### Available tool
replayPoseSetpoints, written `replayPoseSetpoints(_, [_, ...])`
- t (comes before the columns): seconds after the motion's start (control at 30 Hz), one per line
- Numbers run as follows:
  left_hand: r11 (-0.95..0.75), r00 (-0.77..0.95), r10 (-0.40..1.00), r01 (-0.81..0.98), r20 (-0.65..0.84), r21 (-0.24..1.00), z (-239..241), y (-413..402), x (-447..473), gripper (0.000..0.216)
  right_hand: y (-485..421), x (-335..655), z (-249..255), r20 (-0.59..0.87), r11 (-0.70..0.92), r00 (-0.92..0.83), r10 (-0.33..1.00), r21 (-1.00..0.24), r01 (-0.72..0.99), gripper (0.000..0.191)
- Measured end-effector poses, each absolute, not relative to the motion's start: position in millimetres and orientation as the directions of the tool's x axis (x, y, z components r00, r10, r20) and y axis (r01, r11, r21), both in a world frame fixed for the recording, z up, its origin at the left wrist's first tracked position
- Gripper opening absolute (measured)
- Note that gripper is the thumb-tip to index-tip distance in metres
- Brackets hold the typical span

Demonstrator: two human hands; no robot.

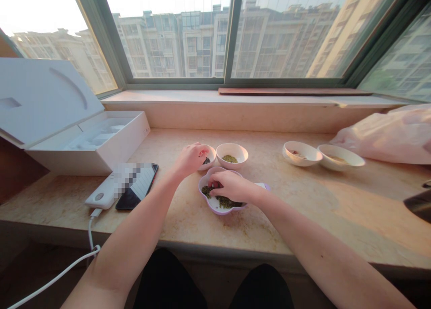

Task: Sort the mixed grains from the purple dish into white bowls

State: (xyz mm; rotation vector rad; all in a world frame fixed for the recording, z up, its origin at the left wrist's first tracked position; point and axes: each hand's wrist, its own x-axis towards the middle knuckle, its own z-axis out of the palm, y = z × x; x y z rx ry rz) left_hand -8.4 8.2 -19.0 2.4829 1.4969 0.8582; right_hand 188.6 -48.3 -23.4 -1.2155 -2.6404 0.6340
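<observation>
While the right hand (232, 186) pinches among mixed beans in the lilac flower-shaped dish (215, 205) at the counter's front, the left hand (191, 158) hovers over a small white bowl (209, 158) just behind, fingertips bunched; whether on a bean, cannot tell. Sorting step, likely mid-way: next calls for dropping picks into the right bowl, dark here, green in the neighbouring bowl (232, 153).

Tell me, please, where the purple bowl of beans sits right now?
The purple bowl sits center on the stone ledge, under the right hand, just before two small white bowls.
</observation>
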Motion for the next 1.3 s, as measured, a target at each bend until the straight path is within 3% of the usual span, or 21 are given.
replayPoseSetpoints(0.43, [-0.502,0.359,0.849,0.777,0.388,0.380,-20.4,9.6,-9.8,0.028,-48.5,196.5,-8.4,-0.081,0.488,-0.617,0.783,-0.535,0.690,0.002])
replayPoseSetpoints(0.6, [-0.492,0.345,0.852,0.784,0.393,0.380,-14.0,5.6,-8.8,0.028,-38.2,205.7,-7.6,0.078,0.453,-0.587,0.806,-0.719,0.528,0.015])
replayPoseSetpoints(0.73, [-0.516,0.357,0.842,0.752,0.405,0.410,-4.7,-7.5,-1.0,0.026,-26.4,214.8,-7.4,0.213,0.417,-0.449,0.868,-0.802,0.427,0.023])
replayPoseSetpoints(0.87, [-0.618,0.493,0.781,0.696,0.383,0.365,0.9,-24.9,10.3,0.025,-16.5,222.5,-8.0,0.289,0.391,-0.266,0.919,-0.743,0.543,0.022])
replayPoseSetpoints(0.97, [-0.689,0.634,0.724,0.652,0.271,0.317,1.8,-36.8,17.1,0.026,-10.3,227.8,-11.7,0.322,0.345,-0.162,0.933,-0.664,0.663,0.022])
replayPoseSetpoints(1.13, [-0.776,0.784,0.612,0.569,0.105,0.271,-1.6,-48.7,24.5,0.028,-4.5,233.3,-19.3,0.379,0.366,-0.156,0.912,-0.582,0.727,0.025])
replayPoseSetpoints(1.3, [-0.799,0.814,0.579,0.554,0.050,0.235,-8.8,-47.6,28.4,0.030,-6.4,232.4,-18.9,0.409,0.379,-0.152,0.900,-0.559,0.738,0.021])
